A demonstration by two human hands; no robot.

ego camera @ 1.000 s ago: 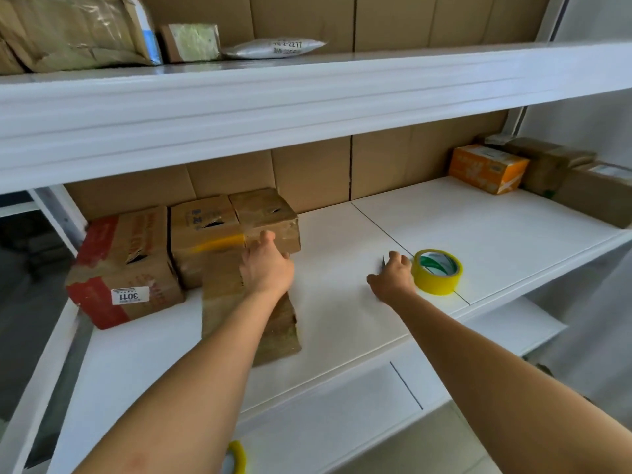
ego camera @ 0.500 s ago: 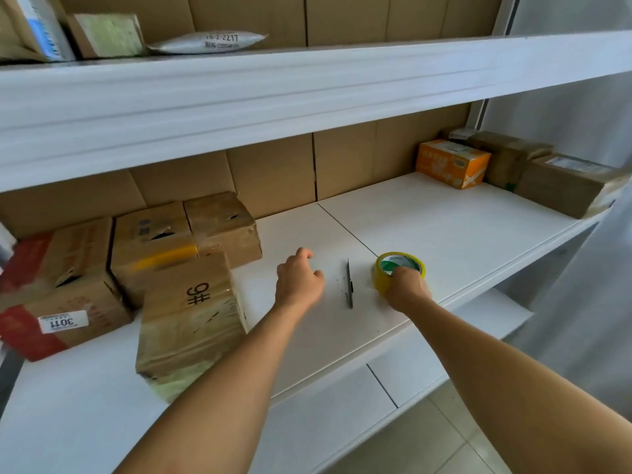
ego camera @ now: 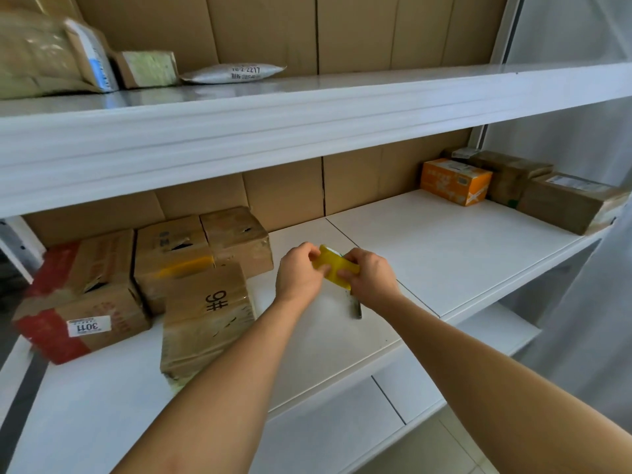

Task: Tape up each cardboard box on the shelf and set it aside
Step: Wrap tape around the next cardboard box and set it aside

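Both hands are raised over the middle of the white laminate shelf (ego camera: 444, 254), holding a yellow roll of packing tape (ego camera: 337, 268) between them. The left hand (ego camera: 299, 273) has its fingers curled round the roll's left side, thumb pressed on the yellow band, while the right hand (ego camera: 371, 277) grips the other side with its fingertips pinched on the tape. The roll is lifted clear of the shelf board and tilted. Just below the right hand a slim dark cutter (ego camera: 356, 307) lies flat on the board. To the left of the hands sits a brown taped cardboard box marked "9#" (ego camera: 208, 319), pulled out toward the front edge. Behind it stands a row of three more worn brown cartons: a red-striped one with a white label (ego camera: 82, 302), a middle one with a yellow tape band (ego camera: 172, 258), and a smaller one (ego camera: 237, 239) touching it. Far to the right, an orange printed box (ego camera: 455, 181) stands beside two brown parcels (ego camera: 567, 200).
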